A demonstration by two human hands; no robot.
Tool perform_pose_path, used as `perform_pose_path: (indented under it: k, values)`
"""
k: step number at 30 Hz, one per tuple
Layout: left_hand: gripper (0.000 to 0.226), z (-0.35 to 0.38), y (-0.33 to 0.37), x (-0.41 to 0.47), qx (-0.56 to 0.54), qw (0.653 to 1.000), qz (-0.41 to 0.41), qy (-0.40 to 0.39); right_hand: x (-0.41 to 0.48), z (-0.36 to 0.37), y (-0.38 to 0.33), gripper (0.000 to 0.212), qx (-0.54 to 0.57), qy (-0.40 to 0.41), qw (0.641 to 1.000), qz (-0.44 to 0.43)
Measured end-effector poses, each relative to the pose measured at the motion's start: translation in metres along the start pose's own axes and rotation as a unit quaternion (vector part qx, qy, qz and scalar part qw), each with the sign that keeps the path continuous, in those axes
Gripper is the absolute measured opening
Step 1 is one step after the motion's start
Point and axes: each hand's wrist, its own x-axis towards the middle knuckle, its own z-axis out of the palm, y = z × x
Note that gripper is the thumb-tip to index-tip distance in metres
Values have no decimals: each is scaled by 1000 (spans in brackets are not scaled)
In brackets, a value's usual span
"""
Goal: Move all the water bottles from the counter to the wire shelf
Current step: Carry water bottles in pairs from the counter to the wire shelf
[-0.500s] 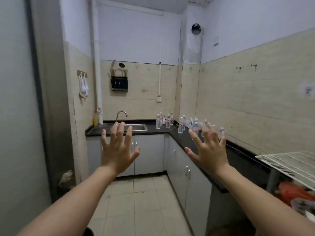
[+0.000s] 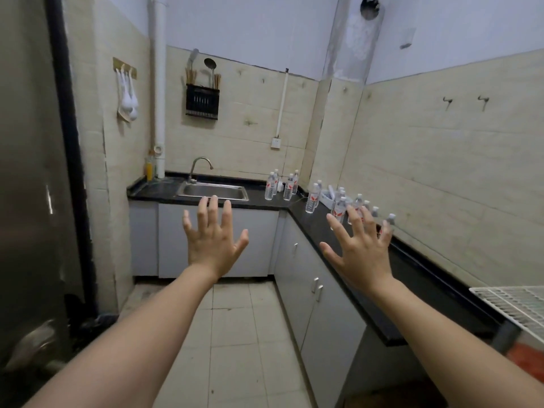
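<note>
Several small clear water bottles with red-and-white labels stand on the black L-shaped counter (image 2: 418, 269): one cluster (image 2: 281, 185) near the far corner, a single bottle (image 2: 312, 198) just right of it, and a row (image 2: 343, 206) along the right run, partly hidden behind my right hand. A white wire shelf (image 2: 512, 304) juts in at the right edge, just past the counter's near end. My left hand (image 2: 213, 240) and my right hand (image 2: 360, 254) are raised in front of me, fingers spread, holding nothing, well short of the bottles.
A steel sink (image 2: 213, 191) with a tap sits in the back counter run. White cabinets stand under the counter. A dark door frame (image 2: 70, 160) and metal surface fill the left. Tiled floor (image 2: 235, 343) lies between. A red object (image 2: 527, 356) shows under the shelf.
The view has tilted down and drawn closer to the counter. Both hands stay raised and spread in the same pose.
</note>
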Motion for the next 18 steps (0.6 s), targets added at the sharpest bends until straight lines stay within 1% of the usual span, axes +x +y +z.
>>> perform_pose_path:
  k: [2, 5, 6, 8, 11, 15, 18]
  values:
    - [71, 19, 2, 9, -4, 1000, 1, -10, 5, 17, 1, 55, 6, 10, 1000, -2]
    - [65, 51, 7, 16, 9, 998, 7, -58, 10, 45, 9, 55, 1, -7, 1000, -12]
    - [61, 62, 8, 17, 20, 998, 12, -60, 14, 54, 12, 55, 2, -9, 1000, -16]
    - [61, 83, 6, 25, 15, 999, -1, -44, 23, 75, 19, 56, 11, -22, 1000, -14]
    - [65, 104, 2, 45, 11, 998, -47, -41, 46, 106, 28, 56, 23, -33, 999, -19]
    - [64, 126, -8, 78, 29, 996, -70, -40, 84, 148, 36, 55, 34, -39, 997, -56]
    - [62, 143, -21, 96, 61, 995, -75, -33, 108, 183, 30, 54, 75, -44, 993, -78]
